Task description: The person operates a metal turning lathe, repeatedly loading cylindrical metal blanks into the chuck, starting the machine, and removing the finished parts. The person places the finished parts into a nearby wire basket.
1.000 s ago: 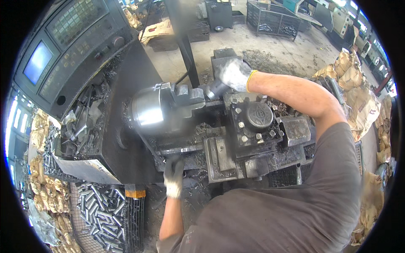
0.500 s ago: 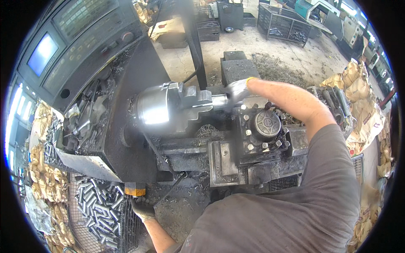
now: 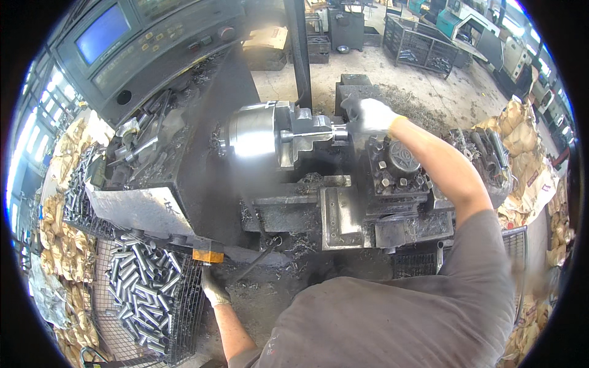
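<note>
My right hand (image 3: 373, 116), in a white glove with dark-stained fingers, is beside the outer end of a short metal tube (image 3: 339, 130). The tube sticks out of the jaws (image 3: 311, 124) of a shiny lathe chuck (image 3: 254, 132). Motion blur hides whether these fingers grip anything. Lower left, my left hand (image 3: 215, 289), also gloved, reaches up under an orange block (image 3: 207, 255) on the machine's front. Its fingers look curled around a part there, which I cannot make out. Close below my right forearm stands the bolted tool post (image 3: 399, 165).
A wire basket (image 3: 195, 319) full of cut metal tubes (image 3: 142, 291) stands at the lower left. The control panel with a blue screen (image 3: 103, 34) rises at the upper left. Tools lie on a ledge (image 3: 138, 144); brown paper (image 3: 534, 165) hangs at the right.
My right hand has drawn back slightly from the tube's end. My left hand stays under the orange block. The whole view has shifted, moving the machine rightward in the picture.
</note>
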`<state>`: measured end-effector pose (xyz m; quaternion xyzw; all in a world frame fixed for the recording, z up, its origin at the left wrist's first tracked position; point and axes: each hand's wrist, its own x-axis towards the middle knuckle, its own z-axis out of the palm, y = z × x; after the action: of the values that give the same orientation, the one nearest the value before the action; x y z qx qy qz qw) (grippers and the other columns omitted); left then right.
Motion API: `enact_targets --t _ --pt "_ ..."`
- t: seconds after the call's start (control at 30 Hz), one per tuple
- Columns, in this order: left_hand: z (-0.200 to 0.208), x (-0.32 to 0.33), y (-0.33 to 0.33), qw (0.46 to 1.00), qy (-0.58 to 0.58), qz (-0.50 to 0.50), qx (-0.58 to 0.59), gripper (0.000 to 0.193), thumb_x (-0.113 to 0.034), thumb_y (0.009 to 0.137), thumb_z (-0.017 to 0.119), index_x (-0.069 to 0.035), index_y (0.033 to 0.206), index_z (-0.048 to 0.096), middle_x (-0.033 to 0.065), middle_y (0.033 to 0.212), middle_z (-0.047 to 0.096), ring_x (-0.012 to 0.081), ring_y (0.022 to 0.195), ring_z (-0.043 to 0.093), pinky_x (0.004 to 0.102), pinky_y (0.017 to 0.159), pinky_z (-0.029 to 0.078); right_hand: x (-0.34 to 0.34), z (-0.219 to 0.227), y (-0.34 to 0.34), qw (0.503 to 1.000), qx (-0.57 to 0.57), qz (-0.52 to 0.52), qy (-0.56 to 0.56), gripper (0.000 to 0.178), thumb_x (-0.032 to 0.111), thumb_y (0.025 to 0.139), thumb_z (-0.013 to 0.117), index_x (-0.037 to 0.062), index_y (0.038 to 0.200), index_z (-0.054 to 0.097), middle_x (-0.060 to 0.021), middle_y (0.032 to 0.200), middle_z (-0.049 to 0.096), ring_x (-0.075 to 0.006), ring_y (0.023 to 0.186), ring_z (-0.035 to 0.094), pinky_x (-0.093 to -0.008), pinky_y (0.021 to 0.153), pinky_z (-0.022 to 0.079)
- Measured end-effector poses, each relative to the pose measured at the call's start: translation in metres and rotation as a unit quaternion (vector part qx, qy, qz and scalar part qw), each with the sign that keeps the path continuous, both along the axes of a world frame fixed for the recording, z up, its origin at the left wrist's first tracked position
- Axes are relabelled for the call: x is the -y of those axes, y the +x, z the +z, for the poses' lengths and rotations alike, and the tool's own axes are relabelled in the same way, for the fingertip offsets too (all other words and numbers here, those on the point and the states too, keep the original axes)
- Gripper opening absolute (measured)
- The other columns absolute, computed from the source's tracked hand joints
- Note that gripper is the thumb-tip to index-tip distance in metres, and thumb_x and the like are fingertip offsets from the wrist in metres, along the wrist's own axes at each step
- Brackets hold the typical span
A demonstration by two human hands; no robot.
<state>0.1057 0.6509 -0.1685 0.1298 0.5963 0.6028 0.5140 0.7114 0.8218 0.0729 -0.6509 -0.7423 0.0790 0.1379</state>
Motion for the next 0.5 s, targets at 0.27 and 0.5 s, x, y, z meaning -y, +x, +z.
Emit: enact_targets --t 0.27,0.5 --pt "0.159 -0.031 0.095 0.659 0.400 0.027 -0.636 0.037 -0.007 0.097 0.067 0.007 0.131 0.064 0.0267 0.122 0.070 0.0361 0.112 0.070 0.0448 0.099 0.057 0.227 -0.005 -0.053 0.933 -0.277 -0.050 0.226 0.013 0.005 0.092 0.073 0.0005 0.103 0.077 -0.0101 0.096 0.080 -0.0147 0.083 0.076 -0.0317 0.076 0.062" --pt "0.304 -0.222 0.214 0.544 0.443 -0.064 -0.710 0.049 -0.024 0.100 0.064 -0.006 0.145 0.060 0.0262 0.119 0.072 0.0463 0.102 0.073 0.0519 0.092 0.060 0.312 -0.077 -0.068 0.859 -0.460 -0.214 0.064 0.026 0.005 0.093 0.081 -0.0031 0.117 0.075 -0.0121 0.104 0.080 -0.0153 0.093 0.077 -0.0299 0.084 0.061"
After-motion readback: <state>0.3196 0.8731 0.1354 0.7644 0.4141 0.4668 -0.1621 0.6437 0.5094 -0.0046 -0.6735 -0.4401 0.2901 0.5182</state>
